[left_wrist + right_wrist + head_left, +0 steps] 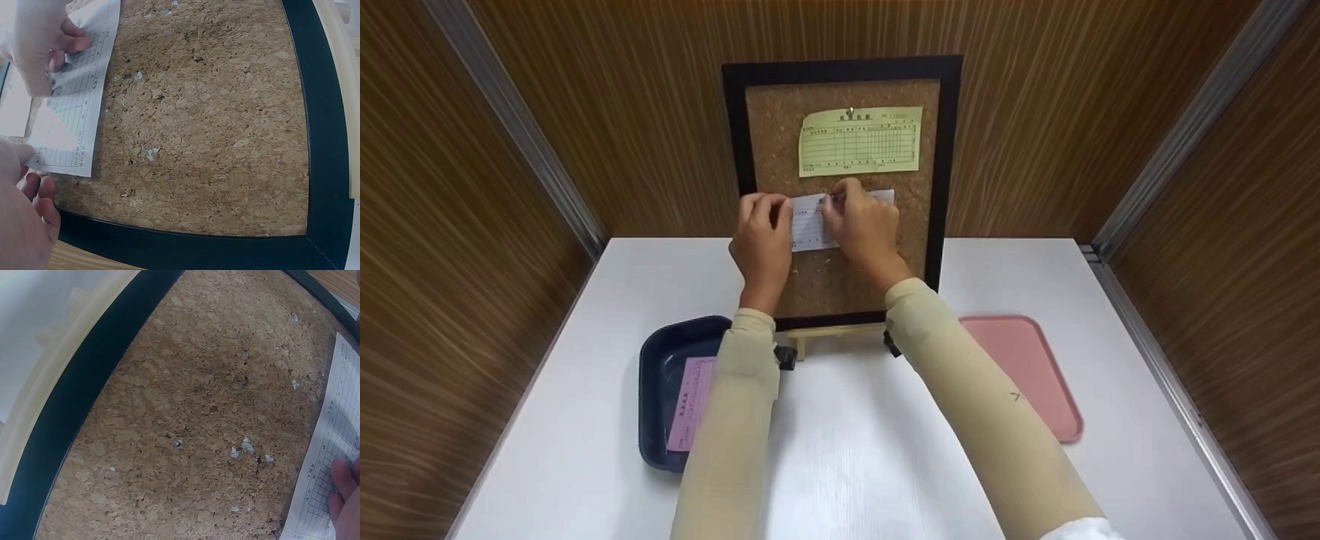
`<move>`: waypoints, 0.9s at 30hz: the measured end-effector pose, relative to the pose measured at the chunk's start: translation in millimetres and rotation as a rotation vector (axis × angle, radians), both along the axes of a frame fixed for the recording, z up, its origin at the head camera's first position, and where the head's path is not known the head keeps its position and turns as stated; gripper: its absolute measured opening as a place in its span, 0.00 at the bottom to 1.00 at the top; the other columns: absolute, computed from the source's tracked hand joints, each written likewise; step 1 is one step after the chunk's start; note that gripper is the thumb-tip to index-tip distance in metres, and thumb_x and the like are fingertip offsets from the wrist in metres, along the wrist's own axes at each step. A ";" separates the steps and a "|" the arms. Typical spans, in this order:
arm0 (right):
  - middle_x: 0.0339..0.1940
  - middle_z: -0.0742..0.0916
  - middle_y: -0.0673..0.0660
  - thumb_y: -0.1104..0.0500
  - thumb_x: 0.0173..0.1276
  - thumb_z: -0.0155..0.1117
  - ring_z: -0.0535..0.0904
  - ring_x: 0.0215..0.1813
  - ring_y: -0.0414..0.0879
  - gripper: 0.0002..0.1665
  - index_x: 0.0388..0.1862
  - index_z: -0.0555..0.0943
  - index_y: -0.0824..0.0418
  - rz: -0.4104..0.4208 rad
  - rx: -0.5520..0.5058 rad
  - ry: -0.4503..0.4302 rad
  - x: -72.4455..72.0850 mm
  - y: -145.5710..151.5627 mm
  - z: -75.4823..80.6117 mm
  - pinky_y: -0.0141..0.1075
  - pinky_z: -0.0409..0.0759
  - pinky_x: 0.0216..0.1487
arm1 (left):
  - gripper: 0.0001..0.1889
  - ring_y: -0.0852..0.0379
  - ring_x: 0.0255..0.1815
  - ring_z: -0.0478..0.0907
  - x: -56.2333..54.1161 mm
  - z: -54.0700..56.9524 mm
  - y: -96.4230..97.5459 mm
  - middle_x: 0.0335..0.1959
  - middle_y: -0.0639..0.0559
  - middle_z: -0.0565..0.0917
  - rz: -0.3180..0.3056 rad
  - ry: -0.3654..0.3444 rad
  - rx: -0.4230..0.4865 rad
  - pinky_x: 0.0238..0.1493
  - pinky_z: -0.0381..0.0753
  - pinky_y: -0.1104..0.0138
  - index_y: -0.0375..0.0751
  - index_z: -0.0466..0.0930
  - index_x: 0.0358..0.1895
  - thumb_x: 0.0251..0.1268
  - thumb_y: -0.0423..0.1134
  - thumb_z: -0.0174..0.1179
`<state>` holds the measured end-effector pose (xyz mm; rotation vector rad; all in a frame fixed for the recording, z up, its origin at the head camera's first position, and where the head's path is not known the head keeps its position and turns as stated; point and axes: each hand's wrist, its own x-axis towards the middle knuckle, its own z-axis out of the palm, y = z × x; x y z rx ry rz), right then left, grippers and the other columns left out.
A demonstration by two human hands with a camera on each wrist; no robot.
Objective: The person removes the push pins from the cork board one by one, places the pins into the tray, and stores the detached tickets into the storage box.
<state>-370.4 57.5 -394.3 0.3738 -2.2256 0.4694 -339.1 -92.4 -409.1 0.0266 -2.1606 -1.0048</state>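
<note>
Left hand (763, 244) pinches white slip (810, 227) by its left edge against corkboard (829, 289), presumably to hold it straight beneath green slip (860, 142); right hand (866, 229), fingertips together, pinches apparent pin (833, 197), mostly hidden, at its top.

The left arm (737, 442) is extended toward twelve o'clock, the right arm (979, 397) toward eleven; the left grip (763, 241) is curled, the right grip (868, 229) pinched.

White table (847, 450): navy tray (658, 375) left, pink tray (1031, 364) right, seemingly wooden stand (840, 330) between.
</note>
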 end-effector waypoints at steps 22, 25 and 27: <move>0.32 0.90 0.53 0.49 0.75 0.60 0.79 0.23 0.47 0.13 0.45 0.82 0.58 0.038 -0.035 -0.069 1.9 1.9 0.1 0.45 0.75 0.27 | 0.12 0.55 0.41 0.82 0.1 -0.8 0.5 0.50 0.51 0.79 -0.004 0.009 0.005 0.35 0.78 0.58 0.46 0.85 0.46 0.75 0.49 0.58; 0.33 0.90 0.52 0.50 0.76 0.60 0.80 0.24 0.47 0.12 0.45 0.82 0.57 0.055 -0.056 -0.088 2.3 2.4 0.4 0.45 0.75 0.29 | 0.12 0.55 0.42 0.82 0.0 -0.6 0.0 0.51 0.52 0.79 -0.008 0.002 0.007 0.35 0.78 0.57 0.47 0.85 0.46 0.75 0.50 0.58; 0.32 0.90 0.52 0.51 0.76 0.60 0.81 0.25 0.46 0.12 0.45 0.82 0.57 0.072 -0.075 -0.100 2.2 3.1 0.7 0.45 0.76 0.29 | 0.13 0.55 0.43 0.82 0.1 -0.6 -0.3 0.51 0.52 0.79 -0.006 -0.001 0.005 0.36 0.78 0.57 0.47 0.85 0.46 0.76 0.50 0.57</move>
